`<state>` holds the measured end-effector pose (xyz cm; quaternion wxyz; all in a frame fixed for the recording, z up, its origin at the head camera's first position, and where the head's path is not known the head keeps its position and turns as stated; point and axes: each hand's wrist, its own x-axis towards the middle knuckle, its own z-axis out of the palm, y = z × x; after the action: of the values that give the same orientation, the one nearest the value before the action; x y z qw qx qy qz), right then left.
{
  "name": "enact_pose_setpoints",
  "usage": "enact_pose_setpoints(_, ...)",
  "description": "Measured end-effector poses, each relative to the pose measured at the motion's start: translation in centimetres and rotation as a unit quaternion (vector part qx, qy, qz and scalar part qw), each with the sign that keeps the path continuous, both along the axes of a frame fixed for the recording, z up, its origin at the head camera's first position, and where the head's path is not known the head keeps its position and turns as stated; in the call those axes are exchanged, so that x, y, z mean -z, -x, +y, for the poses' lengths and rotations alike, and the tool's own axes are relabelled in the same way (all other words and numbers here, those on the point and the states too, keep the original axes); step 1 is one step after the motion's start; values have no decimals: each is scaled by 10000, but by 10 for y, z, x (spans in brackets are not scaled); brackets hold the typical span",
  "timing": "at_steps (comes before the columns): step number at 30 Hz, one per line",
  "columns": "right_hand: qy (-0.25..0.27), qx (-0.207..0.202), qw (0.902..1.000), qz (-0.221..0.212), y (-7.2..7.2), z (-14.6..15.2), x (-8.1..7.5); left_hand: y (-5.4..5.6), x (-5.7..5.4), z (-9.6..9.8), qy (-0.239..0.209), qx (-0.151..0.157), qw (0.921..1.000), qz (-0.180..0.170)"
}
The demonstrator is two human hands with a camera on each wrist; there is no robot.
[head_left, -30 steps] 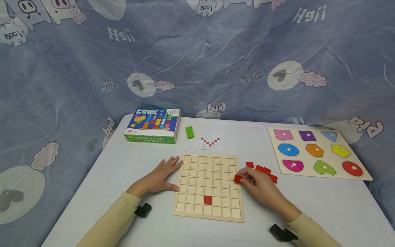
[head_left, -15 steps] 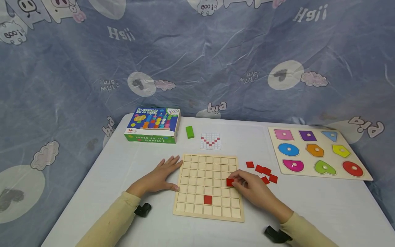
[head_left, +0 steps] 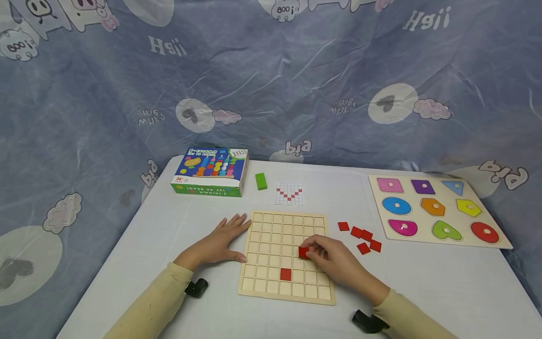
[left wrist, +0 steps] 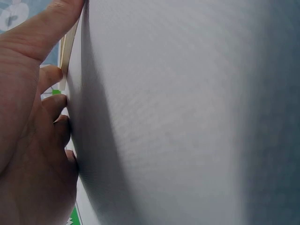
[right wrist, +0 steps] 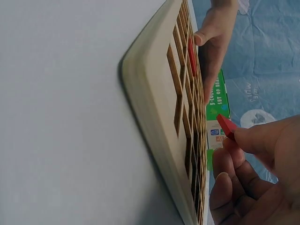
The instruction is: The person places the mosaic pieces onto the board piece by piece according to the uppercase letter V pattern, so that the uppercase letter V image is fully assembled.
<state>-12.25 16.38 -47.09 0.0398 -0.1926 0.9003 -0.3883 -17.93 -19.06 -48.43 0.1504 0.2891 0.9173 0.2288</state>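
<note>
A wooden grid board [head_left: 271,295] lies on the white table, one red square tile [head_left: 285,274] set in a cell of its second row from the front. Over the board's right half, my right hand [head_left: 338,261] pinches another red tile [right wrist: 227,125] between thumb and fingertips, above the cells. Flat beside the board's left edge rests my left hand [head_left: 218,242], fingers spread, with thumb and index fingertip touching the rim. In the left wrist view my left hand [left wrist: 35,122] shows mostly palm. Several loose red tiles [head_left: 356,231] lie right of the board.
Behind the board is a small card [head_left: 289,193] printed with a red V pattern on a grid. A green block [head_left: 260,181] and a bead-set box [head_left: 209,172] stand to its left. A shape puzzle board [head_left: 438,211] lies at the right.
My right hand has carried its red tile leftward, from the board's right edge to over its cells. My left hand stays in place.
</note>
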Motion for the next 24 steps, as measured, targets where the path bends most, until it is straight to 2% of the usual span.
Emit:
enact_pose_setpoints(15, 107, -424, 9990, 50, -1, -24, 4, 1, 2, 0, -15, -14, 10000, -68)
enact_pose_setpoints(24, 84, -509, 9987, 60, -1, -40, 4, 1, 2, 0, 36, -40, 10000, -83)
